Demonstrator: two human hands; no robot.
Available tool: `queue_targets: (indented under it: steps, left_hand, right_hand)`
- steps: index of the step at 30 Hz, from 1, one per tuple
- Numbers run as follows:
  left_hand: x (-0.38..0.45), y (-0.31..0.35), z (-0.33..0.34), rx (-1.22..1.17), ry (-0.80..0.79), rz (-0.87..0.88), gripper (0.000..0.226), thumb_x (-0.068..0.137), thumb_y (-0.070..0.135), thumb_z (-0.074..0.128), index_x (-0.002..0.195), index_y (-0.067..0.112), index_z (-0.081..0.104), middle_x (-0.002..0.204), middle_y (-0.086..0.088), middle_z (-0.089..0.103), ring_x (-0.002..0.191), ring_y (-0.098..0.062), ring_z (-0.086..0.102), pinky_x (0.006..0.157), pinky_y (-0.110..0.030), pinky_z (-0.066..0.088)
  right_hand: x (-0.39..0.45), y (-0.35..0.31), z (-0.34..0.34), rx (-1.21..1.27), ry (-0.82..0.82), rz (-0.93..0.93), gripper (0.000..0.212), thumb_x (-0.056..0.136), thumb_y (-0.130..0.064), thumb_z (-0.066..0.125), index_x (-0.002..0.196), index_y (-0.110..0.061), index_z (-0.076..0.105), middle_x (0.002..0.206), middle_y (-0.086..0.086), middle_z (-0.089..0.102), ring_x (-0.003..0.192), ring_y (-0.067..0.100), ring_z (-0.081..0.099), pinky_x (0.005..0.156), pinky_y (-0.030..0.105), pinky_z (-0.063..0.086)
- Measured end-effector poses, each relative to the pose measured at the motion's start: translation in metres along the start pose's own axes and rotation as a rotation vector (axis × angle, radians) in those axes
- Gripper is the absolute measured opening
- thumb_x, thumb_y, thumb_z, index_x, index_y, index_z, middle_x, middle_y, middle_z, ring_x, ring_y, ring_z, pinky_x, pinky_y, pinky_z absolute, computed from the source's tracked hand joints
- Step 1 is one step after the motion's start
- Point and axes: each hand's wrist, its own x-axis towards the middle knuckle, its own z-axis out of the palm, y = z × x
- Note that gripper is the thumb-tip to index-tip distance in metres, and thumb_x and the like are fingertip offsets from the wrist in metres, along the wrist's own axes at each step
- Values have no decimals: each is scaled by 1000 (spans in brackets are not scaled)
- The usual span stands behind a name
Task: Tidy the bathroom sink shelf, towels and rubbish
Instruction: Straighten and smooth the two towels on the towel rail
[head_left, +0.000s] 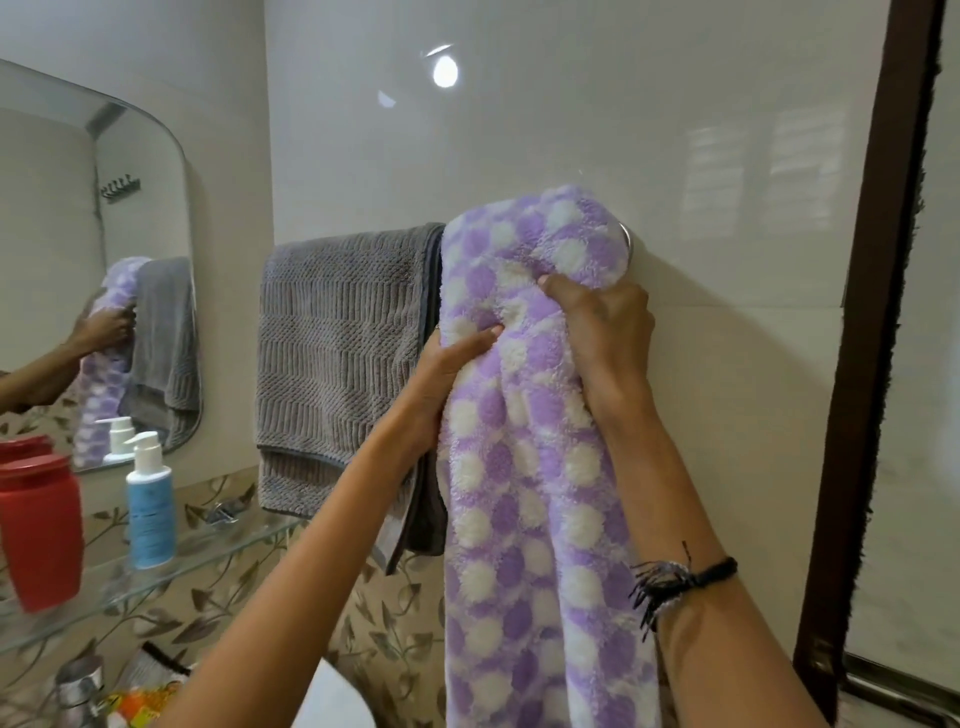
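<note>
A fluffy purple towel with white dots (524, 467) hangs over the wall rail, whose chrome end (627, 240) peeks out at the right. My left hand (441, 374) grips the towel's left edge. My right hand (602, 322) grips its right side just below the rail. A grey ribbed towel (343, 358) hangs folded over the same rail, directly left of the purple one and touching it.
A glass shelf (218, 545) at lower left carries a red bottle (41, 530) and a blue pump bottle (149, 499). A mirror (78, 260) hangs above it. Colourful packets (140, 701) lie below. A dark door frame (867, 364) stands at the right.
</note>
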Motion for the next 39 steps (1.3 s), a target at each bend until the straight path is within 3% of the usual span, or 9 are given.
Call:
queue_targets:
  steps: [3, 7, 9, 11, 16, 25, 31, 35, 39]
  left_hand:
    - [4, 12, -16, 158, -23, -61, 37, 75, 24, 66, 111, 16, 63, 93, -1, 75, 80, -14, 71, 67, -26, 58]
    - [26, 40, -17, 147, -5, -48, 24, 85, 39, 60, 99, 22, 69, 83, 6, 75, 68, -7, 70, 57, -20, 55]
    - [41, 58, -11, 238, 44, -43, 24, 82, 39, 65, 91, 18, 72, 76, 3, 76, 59, -9, 69, 51, -21, 54]
    - [54, 77, -7, 302, 45, -55, 25, 78, 35, 71, 87, 12, 73, 77, -3, 76, 61, -13, 70, 54, -24, 56]
    - [90, 113, -6, 229, -10, 21, 19, 86, 22, 59, 104, 16, 63, 101, -10, 63, 82, -20, 61, 83, -33, 52]
    - [101, 115, 2, 87, 229, 287, 16, 79, 17, 69, 94, 13, 69, 81, -7, 70, 66, -15, 68, 58, -23, 53]
    - [43, 60, -20, -2, 204, 434, 11, 78, 11, 68, 82, 20, 72, 77, 3, 76, 70, -10, 71, 56, -21, 55]
    - [18, 17, -38, 17, 177, 294, 35, 71, 13, 74, 105, 12, 66, 94, -4, 75, 85, -19, 72, 64, -27, 57]
    - [3, -14, -31, -91, 162, 175, 31, 73, 10, 70, 104, 15, 68, 99, -9, 74, 86, -24, 71, 65, -31, 58]
  right_hand:
    - [-11, 4, 3, -7, 58, -46, 35, 76, -32, 68, 102, -10, 65, 91, -2, 69, 81, 17, 62, 68, 24, 46]
    - [-21, 9, 11, -15, 120, -101, 33, 78, -28, 69, 78, 4, 62, 60, 6, 64, 51, 18, 52, 55, 32, 43]
    - [-23, 7, 14, 10, 127, -113, 40, 78, -28, 70, 88, 9, 62, 80, 17, 71, 66, 29, 63, 62, 35, 49]
    - [-16, -2, 15, 49, 96, -112, 42, 76, -31, 71, 109, -5, 64, 100, 9, 72, 90, 23, 67, 75, 31, 52]
    - [37, -40, 22, -21, 51, -116, 59, 71, -40, 71, 122, -13, 58, 110, 4, 69, 102, 24, 64, 89, 37, 51]
    - [67, -71, 18, -212, 57, -285, 61, 71, -46, 71, 122, -16, 58, 112, 6, 69, 104, 27, 62, 89, 38, 50]
    - [-5, -10, 30, -124, 155, -414, 67, 66, -55, 67, 124, -23, 54, 102, -5, 70, 91, 15, 62, 71, 17, 43]
    - [-38, 45, 32, -37, 138, -332, 70, 69, -41, 77, 131, -23, 52, 118, -10, 67, 101, -6, 57, 75, 0, 43]
    - [-51, 72, 24, -25, 188, -288, 64, 70, -27, 81, 128, -17, 57, 101, -31, 64, 88, -24, 56, 69, -4, 40]
